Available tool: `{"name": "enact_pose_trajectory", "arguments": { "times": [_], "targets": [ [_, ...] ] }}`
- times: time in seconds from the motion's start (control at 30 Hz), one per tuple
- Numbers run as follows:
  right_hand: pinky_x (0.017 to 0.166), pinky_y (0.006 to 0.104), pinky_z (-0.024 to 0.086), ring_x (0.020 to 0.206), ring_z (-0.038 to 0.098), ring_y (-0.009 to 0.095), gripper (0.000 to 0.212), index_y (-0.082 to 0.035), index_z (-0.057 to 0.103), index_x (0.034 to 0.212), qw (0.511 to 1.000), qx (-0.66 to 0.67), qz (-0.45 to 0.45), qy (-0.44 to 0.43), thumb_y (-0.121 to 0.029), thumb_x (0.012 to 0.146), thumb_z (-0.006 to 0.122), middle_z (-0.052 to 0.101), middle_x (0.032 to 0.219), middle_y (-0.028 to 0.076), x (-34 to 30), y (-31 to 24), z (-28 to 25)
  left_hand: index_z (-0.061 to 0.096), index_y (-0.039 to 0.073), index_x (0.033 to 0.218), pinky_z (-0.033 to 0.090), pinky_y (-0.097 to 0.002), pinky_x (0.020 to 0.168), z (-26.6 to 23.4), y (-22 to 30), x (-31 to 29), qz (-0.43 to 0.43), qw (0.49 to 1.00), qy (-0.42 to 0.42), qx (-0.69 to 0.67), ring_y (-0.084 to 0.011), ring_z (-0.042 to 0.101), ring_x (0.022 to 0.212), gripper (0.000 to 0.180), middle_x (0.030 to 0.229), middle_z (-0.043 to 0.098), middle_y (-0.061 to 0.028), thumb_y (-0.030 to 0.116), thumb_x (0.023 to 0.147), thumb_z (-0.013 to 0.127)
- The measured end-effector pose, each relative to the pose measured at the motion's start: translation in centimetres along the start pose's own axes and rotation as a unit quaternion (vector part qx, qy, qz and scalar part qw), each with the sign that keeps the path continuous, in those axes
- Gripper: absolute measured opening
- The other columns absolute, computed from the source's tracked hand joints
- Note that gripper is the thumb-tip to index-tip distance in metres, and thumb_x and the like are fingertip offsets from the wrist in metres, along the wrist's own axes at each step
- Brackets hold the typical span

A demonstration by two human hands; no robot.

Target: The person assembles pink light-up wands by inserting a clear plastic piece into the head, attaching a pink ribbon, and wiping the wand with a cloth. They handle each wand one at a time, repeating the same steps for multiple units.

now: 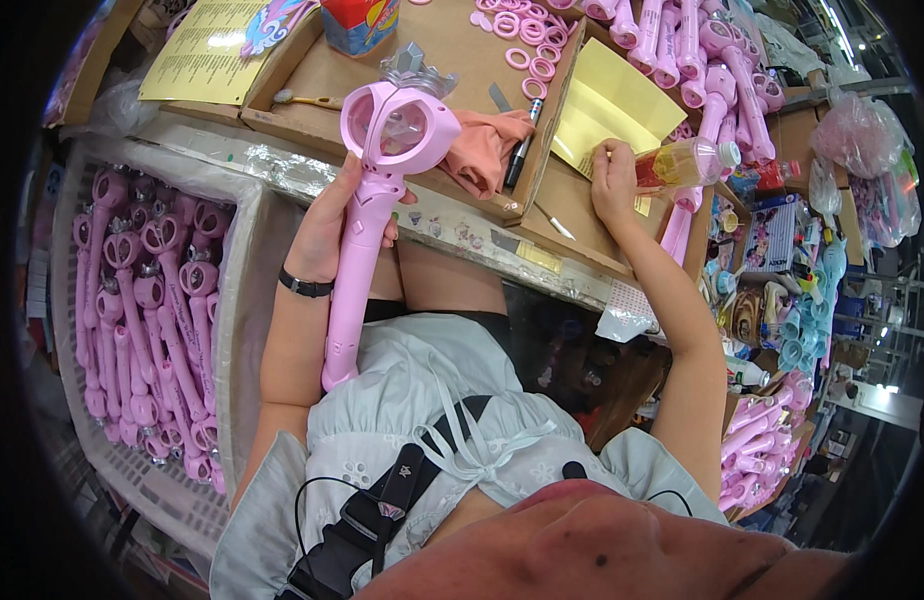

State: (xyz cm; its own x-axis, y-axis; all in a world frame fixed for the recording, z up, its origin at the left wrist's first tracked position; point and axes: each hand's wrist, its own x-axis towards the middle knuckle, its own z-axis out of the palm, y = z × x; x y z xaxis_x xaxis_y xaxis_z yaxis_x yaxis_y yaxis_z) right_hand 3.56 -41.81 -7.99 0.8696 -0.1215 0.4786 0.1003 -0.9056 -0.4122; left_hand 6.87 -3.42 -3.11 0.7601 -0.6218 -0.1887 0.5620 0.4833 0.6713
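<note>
My left hand (327,225) is wrapped round the handle of a pink toy wand (354,270). The wand stands upright in front of me, its lower end against my clothes. Its round head has a clear window, with a silver crown (414,68) on top. My right hand (614,180) is curled closed in a cardboard tray on the right, at the lower edge of a folded yellow sheet (617,95). Whatever its fingertips hold, if anything, is hidden. Just right of that hand lies a clear bottle (682,165) with a white cap.
On the left, a white crate (244,200) holds many pink wands. Before me, a cardboard tray (402,15) holds an orange cloth (482,150), a black marker (520,150), a toothbrush (307,100) and pink rings (527,35). More wands (672,45) lie piled at the far right.
</note>
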Motion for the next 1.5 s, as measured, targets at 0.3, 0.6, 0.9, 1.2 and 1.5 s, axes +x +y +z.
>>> {"name": "enact_pose_trajectory", "arguments": {
  "times": [0.3, 0.6, 0.9, 1.2, 1.5],
  "targets": [
    [0.078, 0.0377, 0.044, 0.086, 0.056, 0.03, 0.017, -0.001, 0.052, 0.094, 0.998, 0.038, 0.044, -0.01, -0.016, 0.094, 0.045, 0.061, 0.09, 0.014, 0.0, -0.4, 0.0, 0.048, 0.004, 0.118, 0.053, -0.0228, 0.052, -0.1, 0.0, 0.1, -0.005, 1.0, -0.004, -0.003, -0.0122, 0.062, 0.059, 0.05, 0.093, 0.064, -0.0144, 0.048, 0.095, 0.038],
    [0.071, 0.0354, 0.048, 0.081, 0.063, 0.027, 0.019, -0.003, 0.046, 0.104, 0.985, 0.114, 0.125, 0.018, -0.019, 0.098, 0.039, 0.066, 0.09, 0.013, -0.3, 0.1, 0.4, 0.048, 0.003, 0.117, 0.054, -0.0233, 0.052, 0.0, 0.1, 0.1, -0.005, 1.0, 0.0, 0.001, -0.0127, 0.062, 0.059, 0.051, 0.093, 0.064, -0.0152, 0.048, 0.095, 0.039],
    [0.071, 0.0359, 0.048, 0.08, 0.063, 0.026, 0.018, -0.004, 0.045, 0.107, 0.983, 0.124, 0.13, 0.05, -0.019, 0.097, 0.043, 0.064, 0.088, 0.013, -0.4, 0.7, 0.5, 0.047, 0.003, 0.118, 0.054, -0.0234, 0.052, 0.0, 0.1, 0.2, -0.006, 1.0, -0.004, -0.007, -0.0133, 0.062, 0.058, 0.05, 0.092, 0.064, -0.0156, 0.047, 0.095, 0.04],
    [0.073, 0.0372, 0.047, 0.083, 0.056, 0.031, 0.013, 0.0, 0.05, 0.099, 0.998, 0.05, -0.011, -0.028, -0.007, 0.089, 0.052, 0.053, 0.097, 0.019, 0.0, -1.4, -1.6, 0.047, 0.004, 0.118, 0.053, -0.0239, 0.05, 0.1, 0.3, 0.0, -0.027, 1.0, 0.006, -0.005, -0.0135, 0.061, 0.057, 0.051, 0.091, 0.064, -0.0148, 0.048, 0.095, 0.039],
    [0.082, 0.0362, 0.045, 0.099, 0.052, 0.032, 0.014, -0.002, 0.046, 0.105, 0.995, 0.071, -0.06, -0.023, -0.008, 0.093, 0.048, 0.044, 0.114, 0.019, 0.5, -0.2, -2.4, 0.048, 0.003, 0.116, 0.053, -0.023, 0.05, -0.4, 0.1, 0.0, -0.037, 0.999, 0.001, -0.001, -0.0126, 0.061, 0.057, 0.051, 0.091, 0.064, -0.0138, 0.049, 0.095, 0.038]
  ]
}}
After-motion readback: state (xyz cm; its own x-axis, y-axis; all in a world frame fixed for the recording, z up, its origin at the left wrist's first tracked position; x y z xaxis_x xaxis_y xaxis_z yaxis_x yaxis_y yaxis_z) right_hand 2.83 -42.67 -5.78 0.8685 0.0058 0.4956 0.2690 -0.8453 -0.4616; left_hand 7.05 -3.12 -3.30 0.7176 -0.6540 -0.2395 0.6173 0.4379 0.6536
